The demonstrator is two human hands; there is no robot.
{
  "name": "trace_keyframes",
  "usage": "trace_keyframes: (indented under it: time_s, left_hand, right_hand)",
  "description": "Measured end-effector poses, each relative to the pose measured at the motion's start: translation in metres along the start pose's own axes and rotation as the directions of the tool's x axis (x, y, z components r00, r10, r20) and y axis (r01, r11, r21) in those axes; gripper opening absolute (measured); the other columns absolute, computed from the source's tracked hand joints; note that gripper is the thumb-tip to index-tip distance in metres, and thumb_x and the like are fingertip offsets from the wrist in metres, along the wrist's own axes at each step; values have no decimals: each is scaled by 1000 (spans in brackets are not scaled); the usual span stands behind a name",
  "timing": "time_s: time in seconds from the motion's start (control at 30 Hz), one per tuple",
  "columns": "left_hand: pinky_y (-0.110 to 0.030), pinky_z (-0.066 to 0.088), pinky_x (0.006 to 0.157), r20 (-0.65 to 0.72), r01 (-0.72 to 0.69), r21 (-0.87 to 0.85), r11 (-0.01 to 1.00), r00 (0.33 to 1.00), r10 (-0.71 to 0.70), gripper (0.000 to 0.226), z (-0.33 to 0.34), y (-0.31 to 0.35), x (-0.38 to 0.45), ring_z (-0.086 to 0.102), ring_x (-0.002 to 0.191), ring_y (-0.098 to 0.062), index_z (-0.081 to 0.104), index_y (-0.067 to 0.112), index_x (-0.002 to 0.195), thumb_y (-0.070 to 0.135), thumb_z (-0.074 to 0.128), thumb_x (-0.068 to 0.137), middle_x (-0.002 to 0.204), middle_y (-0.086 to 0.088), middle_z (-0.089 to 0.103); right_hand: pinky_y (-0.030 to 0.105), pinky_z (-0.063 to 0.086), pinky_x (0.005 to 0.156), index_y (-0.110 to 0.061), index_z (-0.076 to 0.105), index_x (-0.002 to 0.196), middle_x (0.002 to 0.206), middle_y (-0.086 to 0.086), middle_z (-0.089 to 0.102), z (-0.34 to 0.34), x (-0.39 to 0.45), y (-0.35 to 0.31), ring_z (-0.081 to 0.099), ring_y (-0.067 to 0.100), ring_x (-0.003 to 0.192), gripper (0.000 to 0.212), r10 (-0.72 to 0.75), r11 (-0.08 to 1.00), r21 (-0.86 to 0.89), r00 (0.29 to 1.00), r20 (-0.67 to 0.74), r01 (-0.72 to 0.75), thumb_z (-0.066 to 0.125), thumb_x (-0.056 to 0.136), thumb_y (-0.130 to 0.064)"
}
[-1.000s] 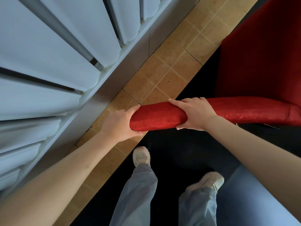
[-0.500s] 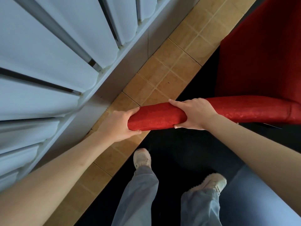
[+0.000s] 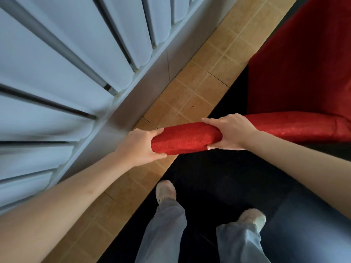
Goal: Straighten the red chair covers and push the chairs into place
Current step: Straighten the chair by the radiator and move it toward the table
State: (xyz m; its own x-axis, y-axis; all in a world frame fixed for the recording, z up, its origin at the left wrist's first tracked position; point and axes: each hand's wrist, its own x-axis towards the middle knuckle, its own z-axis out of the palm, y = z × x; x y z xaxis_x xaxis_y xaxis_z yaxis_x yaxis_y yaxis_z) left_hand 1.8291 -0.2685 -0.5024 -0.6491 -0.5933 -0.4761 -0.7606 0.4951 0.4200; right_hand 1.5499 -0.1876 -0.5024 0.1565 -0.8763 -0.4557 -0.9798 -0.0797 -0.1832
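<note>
Red fabric dominates the right side of a downward view: a chair (image 3: 303,73) in its red chair cover (image 3: 296,128), seen from behind and above, standing on a dark floor (image 3: 218,177) just beside a strip of tan floor tiles (image 3: 193,92) that runs along a pale wall with white slatted panels (image 3: 57,63). Both hands hold the padded top edge of the chair back. At its left end, the left hand (image 3: 138,147) grips with thumb below and fingers (image 3: 153,132) curled over. Nearer the middle, the right hand (image 3: 230,132) clamps with fingers wrapped across the top. Fabric between the hands looks smooth and taut, so the straightening seems near done; pushing this chair into place appears still ahead. Other chairs are out of view.
</note>
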Motion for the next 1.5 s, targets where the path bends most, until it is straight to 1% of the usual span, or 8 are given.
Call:
trace_keyframes:
  time_s: [0.17,0.37,0.5,0.7,1.0,1.17,1.33,1.5]
  left_hand:
    - [-9,36,50,28,28,1,1000,999,-28,83,-15,22,-9,57,53,0,38,27,146,51,74,75,82,10,67]
    - [-6,39,57,43,55,21,998,998,-56,81,-37,52,-16,67,63,-13,38,27,146,45,75,76,82,-1,73]
    - [-30,59,69,38,60,32,998,997,-61,82,-61,78,-19,70,73,-19,39,27,146,43,77,74,93,-3,73]
    - [-30,58,80,20,50,95,994,998,-52,84,-101,137,-32,68,91,-13,40,28,145,47,78,72,115,1,68]
    - [-6,40,49,-4,67,224,972,998,-68,76,-160,246,-45,57,60,7,50,32,138,48,78,69,77,22,61]
    - [-14,40,54,-31,59,338,939,998,-52,70,-194,299,-42,57,63,1,57,30,133,50,75,69,71,19,60]
    - [-6,39,47,-50,52,375,925,998,-36,70,-214,353,-45,55,56,12,58,32,130,50,77,66,62,21,59]
    - [-11,45,59,-58,68,467,882,997,-46,78,-224,409,-52,59,67,5,53,36,134,58,73,62,78,19,66]
  right_hand:
    - [29,49,84,-32,27,150,104,-4,69,-9,-13,7,65,17,92,96,-24,1000,10,999,-26,24,57,71,-78]
    - [29,47,85,-32,32,149,103,-4,70,-26,-32,19,66,17,90,94,-38,998,55,997,-63,42,60,71,-76]
    - [29,46,86,-31,36,147,104,-4,71,-45,-46,31,66,17,92,91,-52,994,86,993,-106,61,62,71,-73]
    - [34,48,92,-33,43,143,109,-6,71,-81,-83,52,66,19,99,84,-83,976,186,982,-167,114,68,70,-68]
    - [30,46,91,-32,50,138,107,-9,70,-136,-148,100,65,16,98,75,-101,950,266,968,-230,162,69,72,-62]
    - [30,47,89,-30,58,127,102,-9,70,-166,-176,124,65,17,98,64,-59,932,334,968,-245,141,72,72,-59]
    - [36,47,96,-34,54,133,112,-8,69,-183,-206,153,63,17,105,69,-71,915,361,953,-294,180,70,71,-61]
    - [35,47,98,-34,53,134,111,-9,70,-192,-242,183,64,16,105,71,-92,887,398,934,-346,235,70,71,-62]
